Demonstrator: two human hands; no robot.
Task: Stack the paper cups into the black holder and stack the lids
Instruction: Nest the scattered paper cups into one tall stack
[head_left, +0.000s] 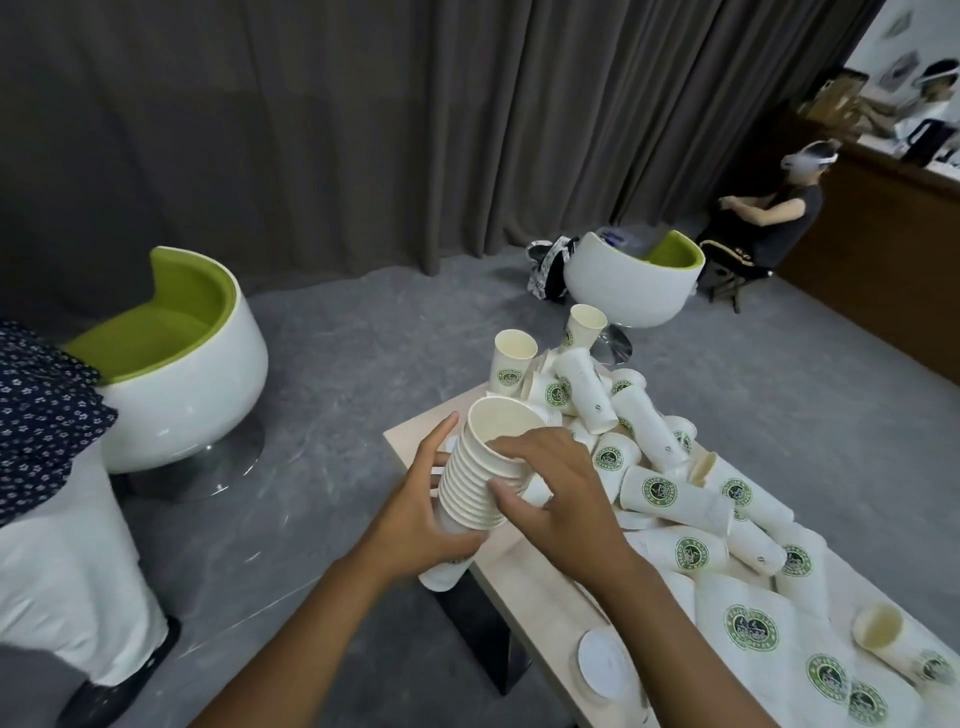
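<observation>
Both hands clasp ribbed paper-cup stack.

Both forearms reach forward together. The left hand curls its fingers around the stack of cups from the side; the right hand pinches its rims, thumb underneath.

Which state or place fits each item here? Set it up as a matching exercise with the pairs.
Column 1:
1. stack of nested cups
2. white lid
3. loose cups
4. chair

Column 2:
a. flat near the table's front edge
b. heaped, mostly on their sides
c. on the floor, green inside
d. held by the left hand and right hand

Pairs: 1-d, 2-a, 3-b, 4-c
</observation>
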